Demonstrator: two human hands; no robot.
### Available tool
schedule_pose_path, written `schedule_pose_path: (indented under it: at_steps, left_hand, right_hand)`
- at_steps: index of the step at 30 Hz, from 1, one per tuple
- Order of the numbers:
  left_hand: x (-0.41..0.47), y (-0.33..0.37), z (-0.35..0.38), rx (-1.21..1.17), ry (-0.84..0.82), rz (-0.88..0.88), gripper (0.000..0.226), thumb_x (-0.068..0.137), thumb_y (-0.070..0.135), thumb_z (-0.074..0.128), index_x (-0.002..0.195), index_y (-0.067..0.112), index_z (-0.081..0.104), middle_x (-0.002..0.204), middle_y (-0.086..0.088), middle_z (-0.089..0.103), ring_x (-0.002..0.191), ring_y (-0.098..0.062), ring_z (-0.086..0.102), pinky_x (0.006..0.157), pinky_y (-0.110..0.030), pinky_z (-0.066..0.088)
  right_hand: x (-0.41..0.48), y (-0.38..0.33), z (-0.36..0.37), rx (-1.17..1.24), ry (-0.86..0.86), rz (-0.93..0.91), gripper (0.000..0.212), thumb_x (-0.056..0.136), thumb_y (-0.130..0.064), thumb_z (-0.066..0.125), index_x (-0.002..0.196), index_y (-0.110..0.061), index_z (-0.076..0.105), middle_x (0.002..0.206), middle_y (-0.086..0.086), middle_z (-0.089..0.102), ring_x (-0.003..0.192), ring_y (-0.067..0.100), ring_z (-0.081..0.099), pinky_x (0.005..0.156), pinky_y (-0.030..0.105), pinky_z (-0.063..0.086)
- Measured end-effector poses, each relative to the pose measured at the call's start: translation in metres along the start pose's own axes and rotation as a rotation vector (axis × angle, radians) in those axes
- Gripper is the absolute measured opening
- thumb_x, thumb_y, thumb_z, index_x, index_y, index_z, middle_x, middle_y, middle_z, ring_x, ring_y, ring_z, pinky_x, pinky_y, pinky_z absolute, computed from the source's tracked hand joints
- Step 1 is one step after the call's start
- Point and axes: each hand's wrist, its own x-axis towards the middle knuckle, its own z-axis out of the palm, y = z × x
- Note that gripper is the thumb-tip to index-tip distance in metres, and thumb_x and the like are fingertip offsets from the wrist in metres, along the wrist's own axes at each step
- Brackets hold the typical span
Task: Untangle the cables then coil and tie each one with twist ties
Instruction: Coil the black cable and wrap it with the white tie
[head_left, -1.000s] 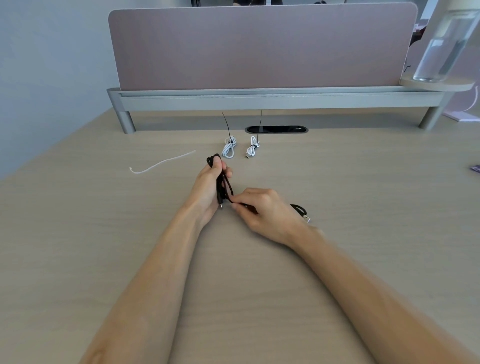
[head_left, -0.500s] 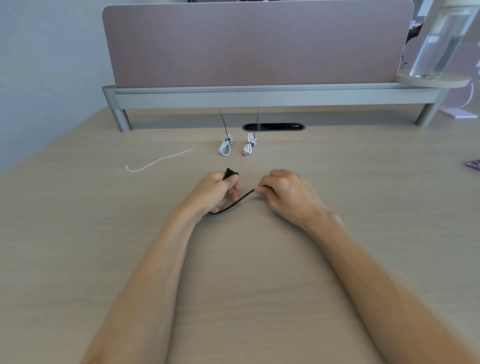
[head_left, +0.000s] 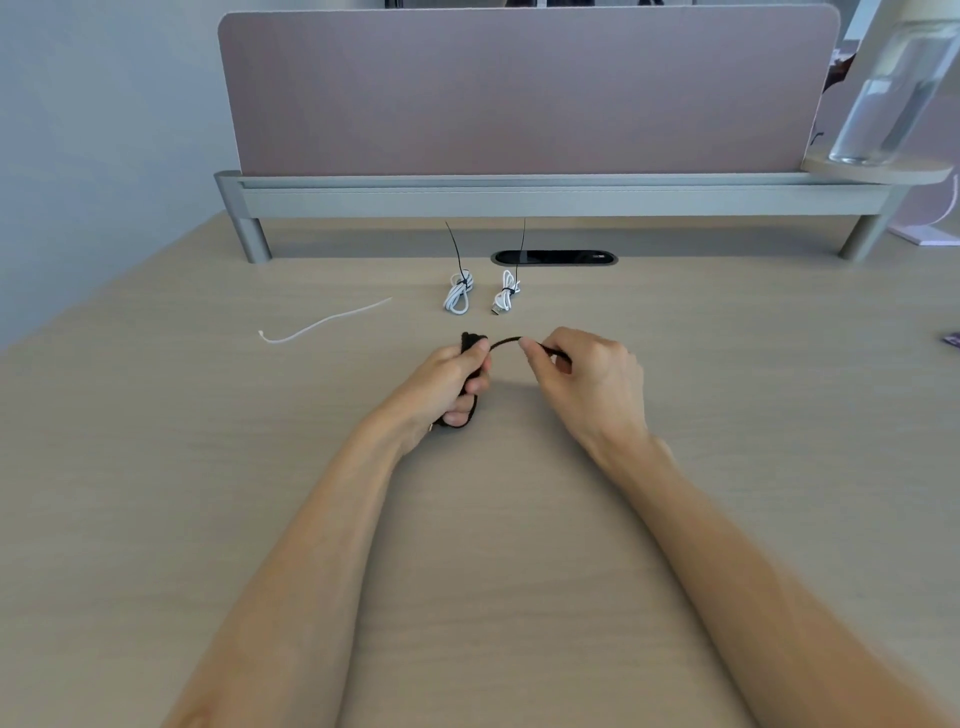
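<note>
— Which step?
— Coiling the black cable (head_left: 506, 341), mid-frame: left hand (head_left: 447, 382) grip clenched round the bundle, right hand (head_left: 587, 374) pinching the tail.
— Next?
— Probably wind that in, then fetch the white tie (head_left: 322, 325), upper left.

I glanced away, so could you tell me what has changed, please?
The right hand, pinching the cable, drew rightward from the left hand; the cable lifted off the desk and now arches between them. The left hand still grips the coil; white cables and tie lie unmoved.
</note>
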Motion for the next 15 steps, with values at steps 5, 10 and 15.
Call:
schedule_pose_path:
  at_steps: [5,10,15]
  left_hand:
    - [0.005,-0.002,0.002,-0.214,0.031,0.012,0.028,0.103,0.035,0.036,0.082,0.018,0.042,0.06,0.004,0.035,0.036,-0.006,0.019,0.038,-0.017,0.019]
    - [0.003,-0.001,-0.001,-0.173,-0.022,0.026,0.033,0.1,0.044,0.038,0.082,0.017,0.039,0.062,0.005,0.036,0.041,-0.009,0.018,0.04,-0.021,0.019]
    - [0.004,-0.002,0.001,-0.112,0.024,0.052,0.026,0.099,0.036,0.045,0.085,0.014,0.043,0.063,0.003,0.036,0.04,-0.008,0.021,0.04,-0.021,0.02]
  right_hand:
    - [-0.01,-0.015,0.009,0.002,-0.019,-0.304,0.021,0.09,-0.025,0.046,0.087,-0.017,0.065,0.072,-0.003,0.054,0.055,0.027,0.052,0.042,0.033,0.04]
    - [-0.011,-0.014,0.012,-0.067,-0.017,-0.402,0.014,0.089,-0.016,0.056,0.087,-0.022,0.069,0.068,-0.003,0.047,0.054,0.021,0.051,0.042,0.025,0.023]
    - [-0.011,-0.015,0.014,-0.06,-0.03,-0.412,0.025,0.093,-0.028,0.049,0.085,-0.022,0.072,0.068,-0.002,0.053,0.059,0.022,0.056,0.04,0.026,0.028]
